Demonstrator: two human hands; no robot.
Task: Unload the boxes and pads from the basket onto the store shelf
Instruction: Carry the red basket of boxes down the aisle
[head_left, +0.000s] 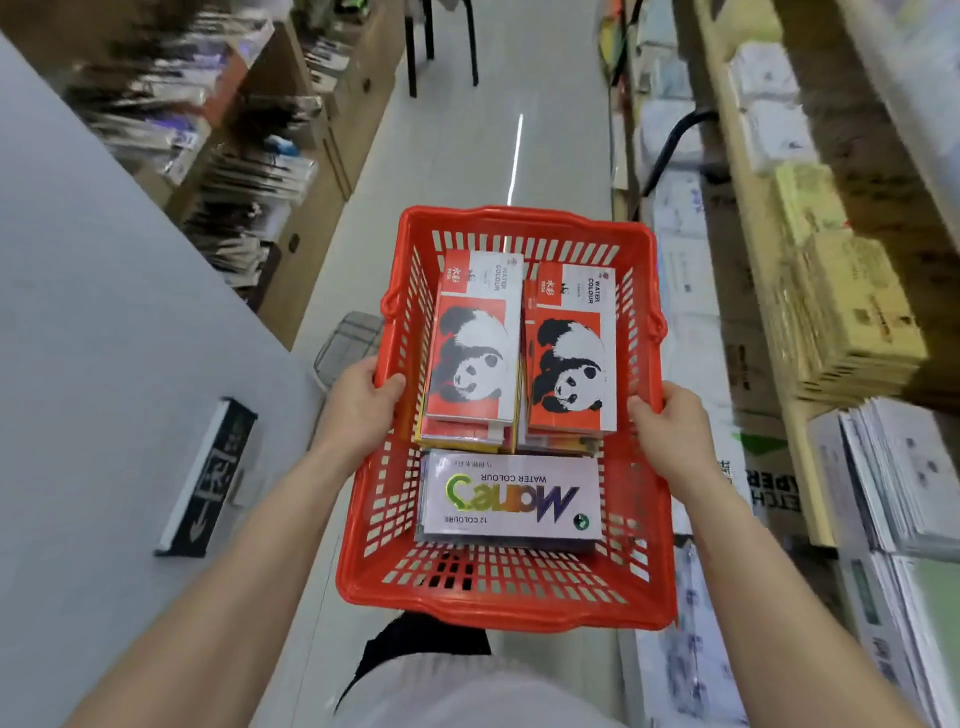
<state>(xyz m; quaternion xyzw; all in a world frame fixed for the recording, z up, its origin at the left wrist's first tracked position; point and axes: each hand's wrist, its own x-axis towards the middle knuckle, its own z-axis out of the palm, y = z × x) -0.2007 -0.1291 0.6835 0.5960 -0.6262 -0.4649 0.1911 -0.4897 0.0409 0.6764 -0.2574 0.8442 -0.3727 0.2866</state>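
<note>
I hold a red plastic basket in front of me over the aisle floor. My left hand grips its left rim and my right hand grips its right rim. Inside, two stacks of red-and-white panda watercolour pads lie side by side at the far end: the left stack and the right stack. Nearer me lies a stack of pale violet watercolour boxes with coloured lettering. The store shelf runs along my right, holding paper packs and pads.
A grey wall with a black arrow sign is at my left. Cardboard boxes of stationery line the left of the narrow aisle. Black chair legs stand far ahead. A wire basket sits on the floor beneath my left hand.
</note>
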